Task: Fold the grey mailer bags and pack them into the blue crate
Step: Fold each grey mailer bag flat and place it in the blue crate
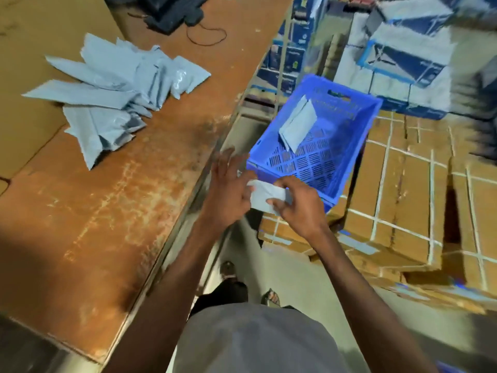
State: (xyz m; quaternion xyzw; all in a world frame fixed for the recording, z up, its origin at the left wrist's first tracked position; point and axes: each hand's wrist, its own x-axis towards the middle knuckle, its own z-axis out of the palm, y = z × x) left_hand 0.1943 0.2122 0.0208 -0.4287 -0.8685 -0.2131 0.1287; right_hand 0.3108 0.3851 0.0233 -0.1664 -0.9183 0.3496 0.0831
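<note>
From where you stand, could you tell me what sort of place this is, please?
Probably a warehouse or packing room. Strapped cardboard cartons are stacked beside a worn worktable, printed blue boxes pile up behind, and grey mailer bags lie heaped near a blue crate.

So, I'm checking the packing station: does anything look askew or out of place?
The blue crate sits tilted on strapped cardboard boxes, so the folded bag inside lies askew. Unfolded bags sprawl loosely across the table.
</note>
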